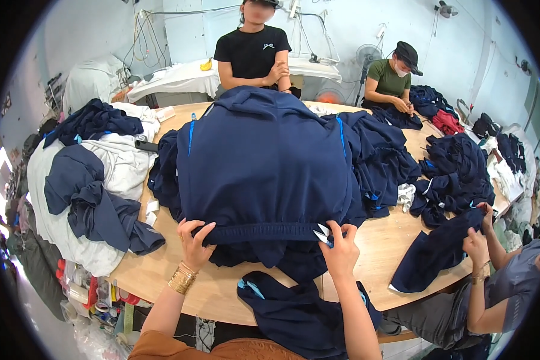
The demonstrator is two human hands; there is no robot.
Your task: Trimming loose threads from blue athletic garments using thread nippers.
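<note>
A pair of navy trousers (264,162) is spread over a heap of similar garments, its gathered elastic waistband (264,233) toward me. Bright blue strips run along both sides. At the waistband's left end, my left hand (193,245) pinches the edge between thumb and fingers. My right hand (341,247) grips the other end and also holds small thread snips (324,235), blades apart and pointing left over the band. Below the waistband, another navy garment (288,312) with a light blue patch hangs over the table's near edge.
Navy and white clothes (102,186) pile up on the left of the wooden table (222,294). More navy heaps (456,168) lie right. A co-worker at the right handles a dark garment (432,258); two other people are at the far side. A banana (206,65) lies behind.
</note>
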